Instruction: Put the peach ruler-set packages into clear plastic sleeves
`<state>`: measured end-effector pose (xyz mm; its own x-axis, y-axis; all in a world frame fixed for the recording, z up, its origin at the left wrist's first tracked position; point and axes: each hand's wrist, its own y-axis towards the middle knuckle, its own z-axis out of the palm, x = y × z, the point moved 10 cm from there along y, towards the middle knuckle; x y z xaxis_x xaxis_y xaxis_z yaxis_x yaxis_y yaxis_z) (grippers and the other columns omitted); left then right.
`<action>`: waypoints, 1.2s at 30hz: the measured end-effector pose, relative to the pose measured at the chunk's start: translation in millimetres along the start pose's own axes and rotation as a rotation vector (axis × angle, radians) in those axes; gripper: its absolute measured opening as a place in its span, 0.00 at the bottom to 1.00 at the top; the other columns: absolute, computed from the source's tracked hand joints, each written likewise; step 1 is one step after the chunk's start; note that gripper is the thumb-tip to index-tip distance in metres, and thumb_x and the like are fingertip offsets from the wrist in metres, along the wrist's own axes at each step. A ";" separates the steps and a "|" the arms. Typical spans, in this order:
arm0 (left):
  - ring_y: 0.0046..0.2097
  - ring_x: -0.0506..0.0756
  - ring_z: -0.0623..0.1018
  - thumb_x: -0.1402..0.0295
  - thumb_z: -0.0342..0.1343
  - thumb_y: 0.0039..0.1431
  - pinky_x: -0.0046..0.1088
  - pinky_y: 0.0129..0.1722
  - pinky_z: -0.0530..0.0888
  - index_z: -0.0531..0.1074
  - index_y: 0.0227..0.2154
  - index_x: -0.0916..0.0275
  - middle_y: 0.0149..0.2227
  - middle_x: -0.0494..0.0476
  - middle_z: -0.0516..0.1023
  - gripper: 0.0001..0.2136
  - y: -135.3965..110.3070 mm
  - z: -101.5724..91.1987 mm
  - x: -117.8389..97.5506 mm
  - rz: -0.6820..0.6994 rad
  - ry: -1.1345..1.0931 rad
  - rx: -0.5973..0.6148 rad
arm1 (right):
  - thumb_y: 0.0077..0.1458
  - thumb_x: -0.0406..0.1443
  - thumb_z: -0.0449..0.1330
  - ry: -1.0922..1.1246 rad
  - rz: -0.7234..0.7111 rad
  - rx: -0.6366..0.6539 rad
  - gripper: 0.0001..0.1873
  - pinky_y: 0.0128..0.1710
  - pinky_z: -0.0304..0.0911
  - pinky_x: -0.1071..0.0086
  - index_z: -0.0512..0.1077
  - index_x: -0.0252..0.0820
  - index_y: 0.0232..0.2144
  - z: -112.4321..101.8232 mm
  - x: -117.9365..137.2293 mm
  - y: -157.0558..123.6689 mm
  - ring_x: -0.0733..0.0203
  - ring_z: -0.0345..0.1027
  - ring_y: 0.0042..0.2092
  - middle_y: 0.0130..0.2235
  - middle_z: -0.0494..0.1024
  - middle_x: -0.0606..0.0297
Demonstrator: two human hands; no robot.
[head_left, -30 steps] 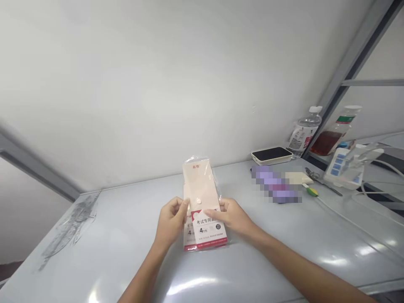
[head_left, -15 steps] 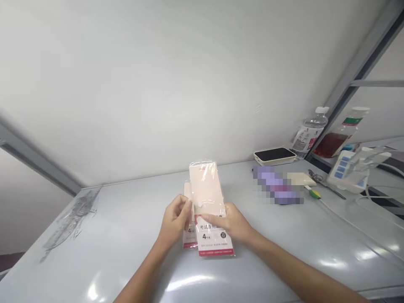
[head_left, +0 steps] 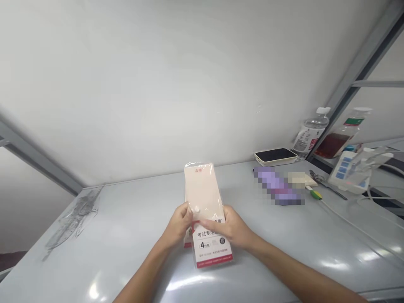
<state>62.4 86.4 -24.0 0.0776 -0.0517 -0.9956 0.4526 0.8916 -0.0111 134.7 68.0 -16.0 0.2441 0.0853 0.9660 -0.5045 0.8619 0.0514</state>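
A flat clear plastic packet with a pale pink upper part and a white-and-red printed label stands tilted over the desk, its label end towards me. My right hand grips its right edge, the thumb lying across the front. My left hand is closed at the left edge, thumb against the fingers. Behind the front packet is a second packet, mostly hidden; only a bit of its red-edged label shows below my left hand. Which packet the left fingers pinch is partly hidden.
On the grey desk at the right lie a phone, a blurred purple item, a cable and a power strip. Two bottles stand behind, one a clear bottle. A dark-patterned clear patch is at left.
The front packet has shifted slightly left and towards me, now covering more of the second packet. My left hand has moved a little right, closer to my right thumb.
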 end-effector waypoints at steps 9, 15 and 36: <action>0.19 0.45 0.64 0.57 0.51 0.54 0.22 0.20 0.62 0.66 0.28 0.65 0.20 0.48 0.66 0.14 -2.1 -4.7 -3.1 -0.026 0.032 -0.074 | 0.47 0.40 0.60 0.022 0.014 0.032 0.16 0.37 0.67 0.61 0.70 0.35 0.38 5.5 2.6 -0.5 0.53 0.71 0.38 0.36 0.76 0.58; 0.17 0.45 0.62 0.55 0.49 0.54 0.21 0.18 0.59 0.61 0.20 0.64 0.15 0.46 0.61 0.17 -3.8 -8.5 -9.2 -0.033 0.120 -0.174 | 0.47 0.42 0.60 0.007 0.028 0.013 0.17 0.37 0.67 0.62 0.70 0.35 0.37 3.5 1.4 -0.1 0.54 0.72 0.37 0.36 0.76 0.57; 0.23 0.48 0.68 0.57 0.54 0.50 0.23 0.22 0.64 0.65 0.23 0.65 0.21 0.50 0.68 0.14 -2.6 -3.9 -12.7 -0.029 0.063 -0.132 | 0.51 0.43 0.56 -0.140 -0.017 0.045 0.16 0.34 0.66 0.66 0.70 0.37 0.36 7.8 9.0 -4.8 0.57 0.71 0.36 0.35 0.76 0.60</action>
<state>56.8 86.5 -11.7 0.0081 -0.0539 -0.9985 0.3328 0.9418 -0.0481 132.9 60.8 -5.6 0.1361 -0.0021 0.9907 -0.5385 0.8392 0.0758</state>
